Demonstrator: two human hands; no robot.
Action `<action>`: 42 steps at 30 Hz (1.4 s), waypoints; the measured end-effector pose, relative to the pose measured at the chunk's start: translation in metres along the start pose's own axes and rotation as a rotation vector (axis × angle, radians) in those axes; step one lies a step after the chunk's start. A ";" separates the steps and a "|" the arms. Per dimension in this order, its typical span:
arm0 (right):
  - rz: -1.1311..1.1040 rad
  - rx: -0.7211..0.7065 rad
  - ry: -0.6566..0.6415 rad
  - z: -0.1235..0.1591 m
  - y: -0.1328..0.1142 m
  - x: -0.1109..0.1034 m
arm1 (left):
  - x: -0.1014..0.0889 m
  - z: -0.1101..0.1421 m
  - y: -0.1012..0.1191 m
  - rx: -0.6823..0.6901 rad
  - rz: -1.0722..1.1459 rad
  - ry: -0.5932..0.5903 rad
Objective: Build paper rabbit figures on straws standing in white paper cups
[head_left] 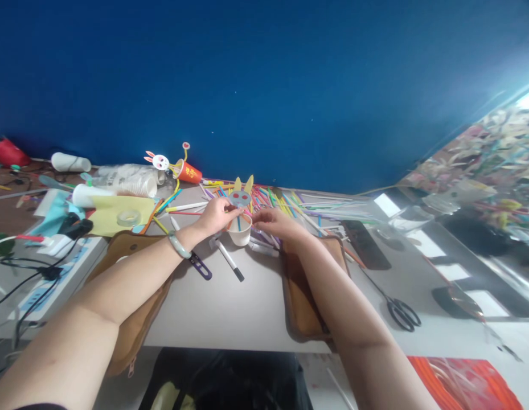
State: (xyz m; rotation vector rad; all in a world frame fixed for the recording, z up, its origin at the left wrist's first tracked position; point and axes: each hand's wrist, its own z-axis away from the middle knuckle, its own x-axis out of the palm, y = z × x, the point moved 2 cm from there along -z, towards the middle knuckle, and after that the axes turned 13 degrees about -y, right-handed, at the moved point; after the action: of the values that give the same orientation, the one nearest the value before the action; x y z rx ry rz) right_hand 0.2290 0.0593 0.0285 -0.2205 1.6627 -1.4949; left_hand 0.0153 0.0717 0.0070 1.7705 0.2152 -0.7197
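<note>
A white paper cup point(240, 232) stands upright between my hands, with a blue strip showing at its opening. Just above it is a grey paper rabbit face point(240, 198) with red eyes and yellow ears. My left hand point(218, 215) pinches at the lower edge of that face, thumb and fingers closed. Around the cup's right rim curl the fingers of my right hand point(270, 221), touching or very near it; what they grip, if anything, is hidden. A white marker with a dark cap point(230, 260) lies in front of the cup.
Colourful pipe cleaners point(285, 199) spread behind my hands. A red cup point(191, 171) with a white rabbit face lies at the wall. Brown pouches sit under both forearms. Black scissors point(403, 314) and a phone point(366, 245) lie right; a power strip point(72, 273) is left.
</note>
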 end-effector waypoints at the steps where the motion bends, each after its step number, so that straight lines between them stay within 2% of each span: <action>1: -0.029 0.010 0.012 -0.001 0.001 0.000 | 0.000 0.000 0.001 -0.001 -0.001 -0.007; 8: -0.091 0.021 -0.016 -0.003 0.005 0.002 | 0.000 0.003 0.007 0.066 0.013 -0.016; 13: -0.089 0.093 -0.093 -0.002 0.009 -0.001 | 0.002 0.007 0.013 0.144 0.042 0.000; 17: -0.083 0.115 -0.137 -0.003 0.011 0.000 | 0.003 0.009 0.016 0.147 0.040 0.022; 29: -0.155 0.089 -0.063 -0.006 0.021 0.003 | 0.002 0.011 0.020 0.130 -0.042 0.060; 42: -0.050 0.170 0.108 -0.002 0.003 0.004 | 0.011 0.010 0.022 0.118 -0.084 0.064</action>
State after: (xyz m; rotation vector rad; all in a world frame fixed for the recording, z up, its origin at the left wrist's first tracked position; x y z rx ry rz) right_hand 0.2262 0.0589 0.0236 -0.0904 1.6133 -1.7018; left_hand 0.0313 0.0528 0.0173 1.9081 0.2973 -0.7493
